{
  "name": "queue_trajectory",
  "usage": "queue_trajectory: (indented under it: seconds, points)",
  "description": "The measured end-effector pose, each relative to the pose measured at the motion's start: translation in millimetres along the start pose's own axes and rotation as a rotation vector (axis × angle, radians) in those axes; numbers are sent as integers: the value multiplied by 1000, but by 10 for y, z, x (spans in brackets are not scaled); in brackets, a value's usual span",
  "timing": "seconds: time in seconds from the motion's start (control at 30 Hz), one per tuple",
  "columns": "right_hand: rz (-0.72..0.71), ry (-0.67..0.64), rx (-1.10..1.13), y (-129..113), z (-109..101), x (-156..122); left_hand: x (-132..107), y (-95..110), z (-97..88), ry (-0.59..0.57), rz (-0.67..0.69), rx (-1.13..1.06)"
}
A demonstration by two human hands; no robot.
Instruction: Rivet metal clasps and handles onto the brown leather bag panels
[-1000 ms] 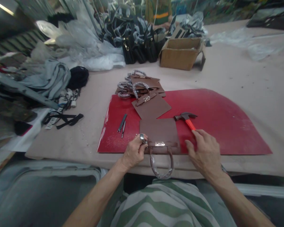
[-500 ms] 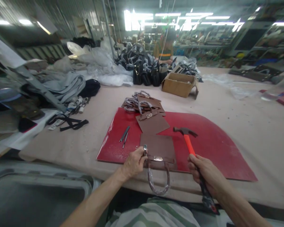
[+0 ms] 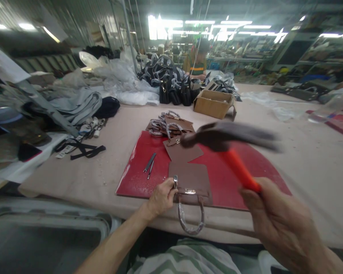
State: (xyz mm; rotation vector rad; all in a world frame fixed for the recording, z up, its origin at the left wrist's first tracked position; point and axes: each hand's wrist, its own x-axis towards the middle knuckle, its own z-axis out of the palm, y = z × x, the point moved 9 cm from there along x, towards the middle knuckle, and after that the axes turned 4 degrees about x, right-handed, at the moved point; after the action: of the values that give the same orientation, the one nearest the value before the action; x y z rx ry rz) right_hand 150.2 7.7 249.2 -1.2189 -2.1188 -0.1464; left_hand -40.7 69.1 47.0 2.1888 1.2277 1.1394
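My right hand (image 3: pixel 280 222) is closed round the orange handle of a hammer (image 3: pixel 228 139), raised off the table, its dark head blurred by motion above the red mat (image 3: pixel 137 171). My left hand (image 3: pixel 161 198) pinches a small upright metal punch (image 3: pixel 175 180) at the left end of a brown leather bag panel (image 3: pixel 190 179). The panel lies on the mat's near edge with a silver clasp and a wrapped handle loop (image 3: pixel 190 220) hanging over the table edge.
A stack of more brown panels with handles (image 3: pixel 171 127) lies at the mat's far side. Two thin metal tools (image 3: pixel 149 163) rest on the mat's left. A cardboard box (image 3: pixel 214 103), black bags (image 3: pixel 174 91), plastic wrap and black straps (image 3: pixel 82 149) crowd the table's far and left parts. A person sits beyond.
My right hand took the hammer from the mat and has swung it up towards the camera. My left hand stays on the punch at the panel.
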Motion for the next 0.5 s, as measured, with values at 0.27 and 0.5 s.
queue_trajectory:
  seconds: [0.27,0.5]
  points:
    - [71,-298,-32,235,398,-329,-21,-55,35,-27,-13,23]
    - [702,-375,-61,1629,806,-934,-32,-47,-5,-31,27,-2]
